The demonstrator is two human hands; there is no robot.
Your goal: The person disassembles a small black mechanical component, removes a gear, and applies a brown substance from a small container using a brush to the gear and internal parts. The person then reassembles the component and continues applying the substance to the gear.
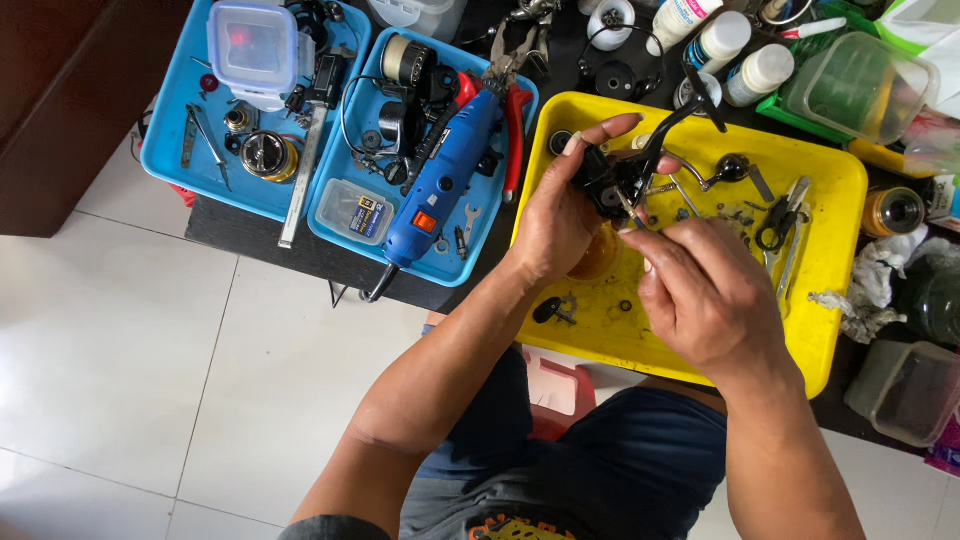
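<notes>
My left hand [560,215] grips a black fishing reel body [620,178] above a yellow tray [835,260]; the reel's curved black arm sticks up to the right. My right hand [705,295] is just below the reel, fingers pinched on a thin tool or small part touching the reel's underside; what it pinches is too small to tell. Loose small parts, a crank handle [728,170] and black pliers [778,218] lie on the tray.
Two blue trays hold a blue rotary tool [440,185], red-handled pliers [515,130], a clear lidded box [252,45] and reel parts. White bottles [745,55] and clear containers [860,85] stand at the back right. White tiled floor lies to the left.
</notes>
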